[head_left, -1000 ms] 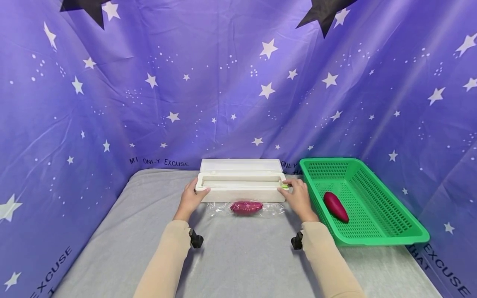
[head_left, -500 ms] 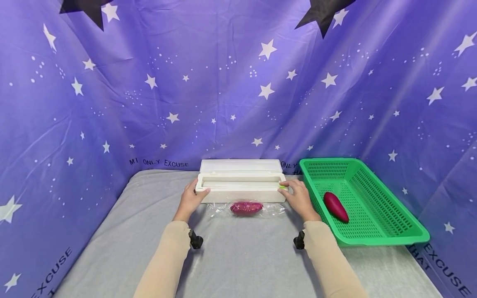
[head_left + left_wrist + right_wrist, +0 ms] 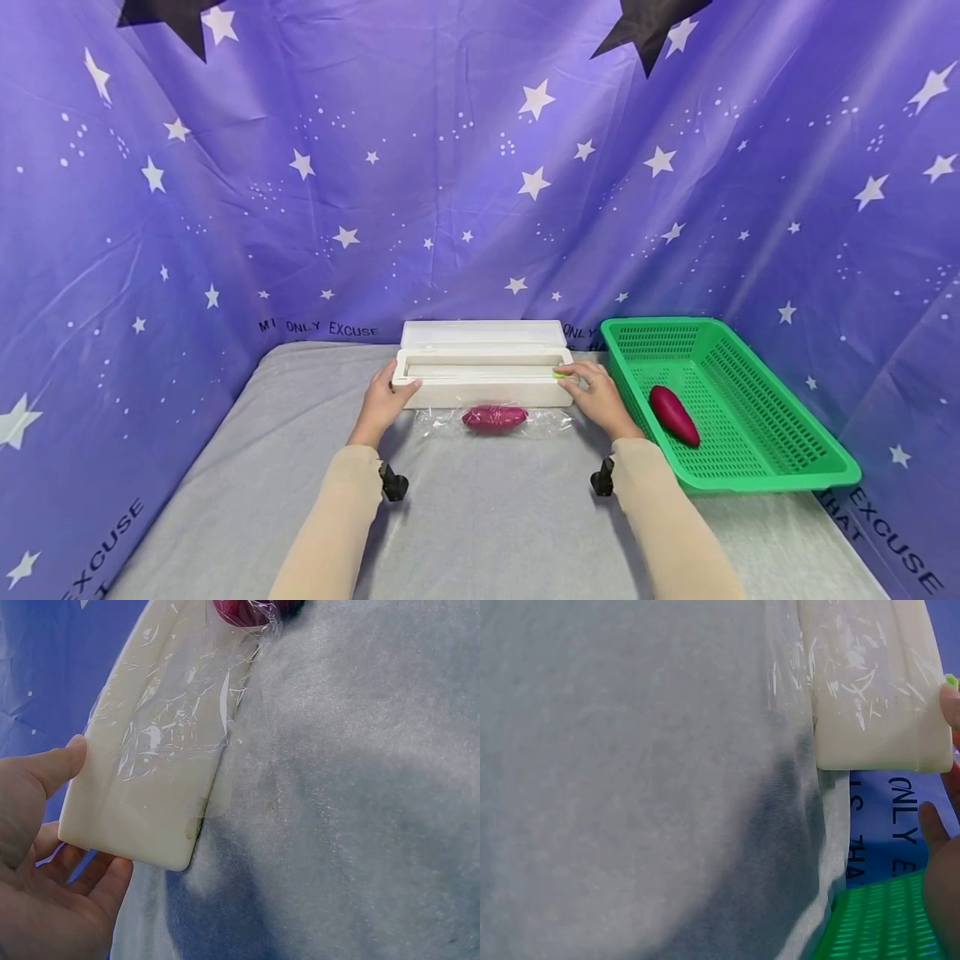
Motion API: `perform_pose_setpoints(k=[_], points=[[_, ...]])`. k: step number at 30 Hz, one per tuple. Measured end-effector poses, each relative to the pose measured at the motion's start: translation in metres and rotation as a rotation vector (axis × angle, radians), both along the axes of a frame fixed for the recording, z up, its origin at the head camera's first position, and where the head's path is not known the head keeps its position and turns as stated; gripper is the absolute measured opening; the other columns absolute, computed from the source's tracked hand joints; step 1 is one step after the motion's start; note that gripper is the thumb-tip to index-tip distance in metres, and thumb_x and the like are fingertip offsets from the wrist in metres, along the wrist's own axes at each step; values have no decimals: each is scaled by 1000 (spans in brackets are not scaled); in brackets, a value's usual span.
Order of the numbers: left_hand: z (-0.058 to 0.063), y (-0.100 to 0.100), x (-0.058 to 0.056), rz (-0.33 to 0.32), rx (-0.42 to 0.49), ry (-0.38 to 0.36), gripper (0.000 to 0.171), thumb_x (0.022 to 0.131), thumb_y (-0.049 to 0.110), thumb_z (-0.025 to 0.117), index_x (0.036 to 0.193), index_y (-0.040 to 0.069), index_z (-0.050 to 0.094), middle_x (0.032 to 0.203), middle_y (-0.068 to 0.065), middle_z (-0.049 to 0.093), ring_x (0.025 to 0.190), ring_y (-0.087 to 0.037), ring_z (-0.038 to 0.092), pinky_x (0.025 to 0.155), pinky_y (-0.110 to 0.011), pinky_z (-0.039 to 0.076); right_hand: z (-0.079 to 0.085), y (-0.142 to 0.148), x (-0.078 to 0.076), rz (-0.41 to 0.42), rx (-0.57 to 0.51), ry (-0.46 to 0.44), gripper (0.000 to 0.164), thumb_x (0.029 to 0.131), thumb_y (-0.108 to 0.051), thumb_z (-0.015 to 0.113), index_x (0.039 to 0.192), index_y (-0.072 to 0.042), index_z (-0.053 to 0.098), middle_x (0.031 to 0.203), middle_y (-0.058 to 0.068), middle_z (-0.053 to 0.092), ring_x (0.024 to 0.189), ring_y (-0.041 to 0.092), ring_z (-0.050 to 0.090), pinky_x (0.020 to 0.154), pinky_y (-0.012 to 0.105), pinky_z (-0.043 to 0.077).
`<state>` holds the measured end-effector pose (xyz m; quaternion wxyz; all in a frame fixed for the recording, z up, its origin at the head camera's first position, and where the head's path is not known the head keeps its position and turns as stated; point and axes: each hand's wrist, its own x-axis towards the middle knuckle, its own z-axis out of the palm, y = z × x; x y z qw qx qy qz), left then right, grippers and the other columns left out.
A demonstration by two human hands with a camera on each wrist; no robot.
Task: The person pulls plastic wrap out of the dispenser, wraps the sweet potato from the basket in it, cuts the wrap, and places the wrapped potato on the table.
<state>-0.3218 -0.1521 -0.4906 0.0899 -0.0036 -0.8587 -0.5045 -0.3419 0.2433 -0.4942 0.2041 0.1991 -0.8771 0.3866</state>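
A white cling film dispenser (image 3: 487,394) stands at the back of the table, its lid (image 3: 483,334) raised. My left hand (image 3: 380,406) grips its left end, thumb on the front edge and fingers round the end in the left wrist view. With thumb and forefinger, my right hand (image 3: 600,402) pinches the small green slide cutter (image 3: 558,375) near the right end of the front edge. Clear cling film (image 3: 437,421) hangs down the dispenser's front onto the table. On the table before it lies a purple sweet potato (image 3: 495,419) with film over it.
A green plastic basket (image 3: 757,483) stands to the right, close to my right forearm, with a second purple sweet potato (image 3: 675,415) inside. Grey cloth (image 3: 480,525) covers the table. A purple star-printed curtain (image 3: 450,192) encloses the back and sides.
My right fingers have moved a little to the left along the dispenser's front edge, and the green slide cutter with them. My left hand keeps its hold on the left end.
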Motion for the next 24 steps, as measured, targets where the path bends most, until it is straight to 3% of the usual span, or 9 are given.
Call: perform_pose_setpoints(k=[9,18,24], points=[[-1,-2,-1,2,-13,-12,77,96,27,69,152,-8,30,152,-34,30,141,-47,31,117,-53,24,3,-2,-2,69,26,-44,25,94,-3,68,118,-7,73,119,14,68,122,38,48,108,57,30],[1,-1,1,-8,-20,-2,77,96,27,69,152,-8,30,151,-35,31,139,-48,33,116,-54,27,17,-11,3,67,196,-11,28,94,-1,66,117,-13,75,120,10,69,117,36,51,97,57,36],[0,-1,0,-8,-21,-2,77,96,27,69,152,-7,30,150,-35,32,137,-47,37,114,-54,29,20,-14,2,75,161,-39,25,93,-7,68,117,-7,74,114,11,70,117,37,50,102,57,34]])
